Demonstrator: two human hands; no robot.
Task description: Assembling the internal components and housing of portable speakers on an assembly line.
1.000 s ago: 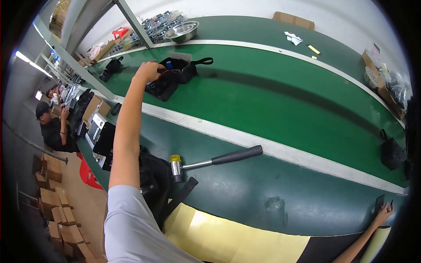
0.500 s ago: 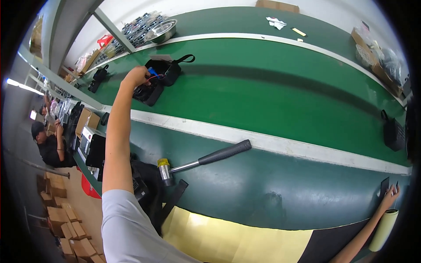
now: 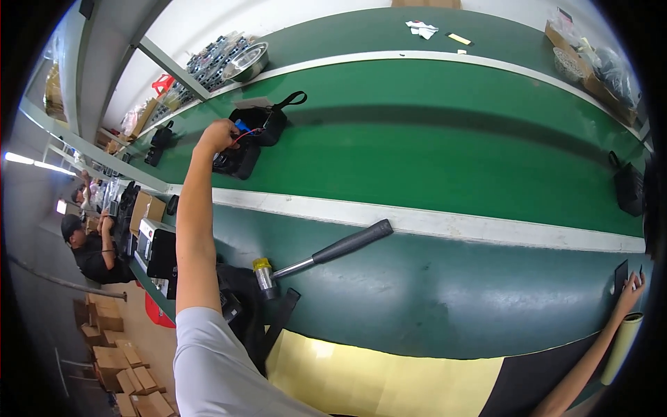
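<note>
My left hand [image 3: 221, 135] reaches far out to an opened black box [image 3: 240, 161] on the green surface. Its fingers close on the box's near part; their tips are partly hidden. Inside show a blue part [image 3: 242, 126] and red wires. A black strap loop [image 3: 294, 99] sticks up from the box's right half. At the far right, my right hand [image 3: 629, 297] has its fingers drawn together by a thin dark piece [image 3: 640, 270]. Beside its thumb is a flat black rectangle [image 3: 620, 276]; whether the hand holds it is unclear.
A mallet [image 3: 319, 258] lies on the near bench by a black strap [image 3: 281, 323]. Yellow sheet [image 3: 389, 375] covers the front, with a pale roll [image 3: 622, 349] at right. A metal bowl [image 3: 246, 64] stands behind. Another black box [image 3: 629, 189] sits far right. A co-worker [image 3: 94, 250] is at left.
The whole view has shifted slightly. My left hand stays at the opened box, its fingers moved a little along it. My right hand remains beside the flat black rectangle.
</note>
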